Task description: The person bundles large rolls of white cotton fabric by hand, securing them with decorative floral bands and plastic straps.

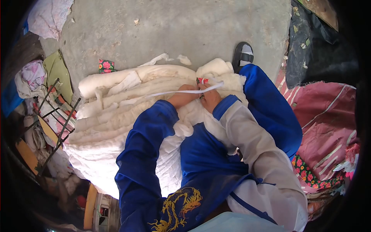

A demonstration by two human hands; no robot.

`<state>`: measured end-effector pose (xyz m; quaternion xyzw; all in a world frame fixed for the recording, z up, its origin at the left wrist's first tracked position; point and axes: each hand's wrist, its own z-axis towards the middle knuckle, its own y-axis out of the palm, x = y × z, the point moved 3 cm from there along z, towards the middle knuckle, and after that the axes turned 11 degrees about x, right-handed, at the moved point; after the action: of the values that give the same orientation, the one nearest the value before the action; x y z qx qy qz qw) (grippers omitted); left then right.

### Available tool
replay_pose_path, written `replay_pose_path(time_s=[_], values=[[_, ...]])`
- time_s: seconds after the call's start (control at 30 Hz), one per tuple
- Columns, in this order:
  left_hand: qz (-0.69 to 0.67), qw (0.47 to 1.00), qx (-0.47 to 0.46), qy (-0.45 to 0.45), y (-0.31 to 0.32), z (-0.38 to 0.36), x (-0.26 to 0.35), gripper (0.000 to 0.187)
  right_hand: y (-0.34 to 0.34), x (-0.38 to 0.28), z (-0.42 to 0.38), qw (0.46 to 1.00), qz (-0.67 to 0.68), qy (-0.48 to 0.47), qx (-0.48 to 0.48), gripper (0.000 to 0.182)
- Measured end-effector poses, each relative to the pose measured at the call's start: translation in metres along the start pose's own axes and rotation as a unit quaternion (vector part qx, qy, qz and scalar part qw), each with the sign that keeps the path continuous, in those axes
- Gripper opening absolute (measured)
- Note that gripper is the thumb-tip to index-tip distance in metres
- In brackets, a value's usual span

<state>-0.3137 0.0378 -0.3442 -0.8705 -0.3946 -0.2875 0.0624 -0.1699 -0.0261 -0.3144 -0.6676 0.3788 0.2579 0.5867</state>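
Thick cream-white padding lies in folded, rolled layers in front of me and over my lap. My left hand rests on it near its right part, fingers closed at a long white strip. Close beside it, my right hand is closed around the same strip, whose free end curls up past the fingers. A small red patterned piece shows just beyond my right hand. The fingertips of both hands are partly hidden.
A red floral scrap lies beyond the padding on the concrete floor. Cloth and a black metal frame stand at the left. Dark red fabric and black sheeting lie at the right. My sandalled foot is ahead.
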Motion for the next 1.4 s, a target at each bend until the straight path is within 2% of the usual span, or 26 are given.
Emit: replay_pose_path(time_s=[0.07, 0.17, 0.27, 0.37, 0.47, 0.57, 0.67, 0.77, 0.87, 0.97, 1.07, 1.17, 1.27, 1.37, 1.4], values=[[-0.029, 0.999, -0.007, 0.040, 0.006, 0.007, -0.020, 0.018, 0.005, 0.006, -0.004, 1.000, -0.012, -0.015, -0.005, 0.052], [0.071, 0.995, -0.052, 0.043, 0.001, 0.002, -0.011, 0.014, -0.002, -0.003, -0.003, 0.991, -0.106, -0.024, -0.083, 0.043], [0.026, 0.996, -0.062, 0.050, 0.001, -0.003, -0.008, 0.015, -0.006, -0.012, -0.001, 0.988, -0.134, -0.029, -0.069, 0.038], [0.012, 0.996, -0.066, 0.062, -0.001, -0.002, -0.010, 0.015, -0.015, -0.005, -0.001, 0.990, -0.085, -0.079, -0.078, 0.039], [-0.035, 0.997, -0.062, 0.005, -0.005, -0.001, -0.016, 0.016, -0.011, 0.012, 0.001, 0.991, 0.082, 0.096, -0.049, 0.038], [-0.036, 0.996, -0.085, -0.007, -0.005, 0.000, -0.019, 0.016, -0.010, 0.018, 0.008, 0.935, 0.212, 0.232, -0.163, 0.035], [-0.026, 0.997, -0.067, 0.012, -0.008, 0.002, -0.020, 0.016, -0.004, 0.014, 0.010, 0.954, 0.075, 0.183, -0.225, 0.034], [-0.025, 0.997, -0.069, 0.009, -0.009, 0.002, -0.017, 0.016, -0.007, -0.002, -0.002, 0.961, 0.001, 0.226, -0.160, 0.030], [-0.038, 0.997, -0.067, 0.028, -0.008, 0.001, -0.019, 0.015, -0.001, 0.012, -0.008, 0.969, 0.081, 0.192, -0.134, 0.022], [-0.003, 0.997, -0.069, 0.040, -0.008, -0.001, -0.012, 0.014, -0.003, 0.021, -0.004, 0.975, 0.057, 0.183, -0.117, 0.022], [-0.058, 0.994, -0.085, 0.025, -0.005, -0.001, -0.016, 0.015, -0.001, 0.014, -0.003, 0.942, 0.045, 0.199, -0.268, 0.030], [-0.061, 0.992, -0.101, 0.033, 0.000, -0.003, -0.011, 0.012, 0.004, 0.003, -0.008, 0.944, -0.040, 0.227, -0.238, 0.031], [-0.084, 0.991, -0.101, 0.011, 0.002, -0.001, -0.008, 0.013, 0.004, -0.006, -0.007, 0.975, -0.012, 0.176, -0.136, 0.024], [-0.079, 0.993, -0.082, 0.041, 0.004, -0.001, -0.007, 0.016, 0.007, 0.002, -0.016, 0.989, 0.047, 0.139, 0.012, 0.019], [-0.073, 0.995, -0.070, 0.023, 0.001, 0.000, -0.005, 0.017, 0.007, 0.002, -0.018, 0.982, -0.026, 0.185, -0.019, 0.023]])
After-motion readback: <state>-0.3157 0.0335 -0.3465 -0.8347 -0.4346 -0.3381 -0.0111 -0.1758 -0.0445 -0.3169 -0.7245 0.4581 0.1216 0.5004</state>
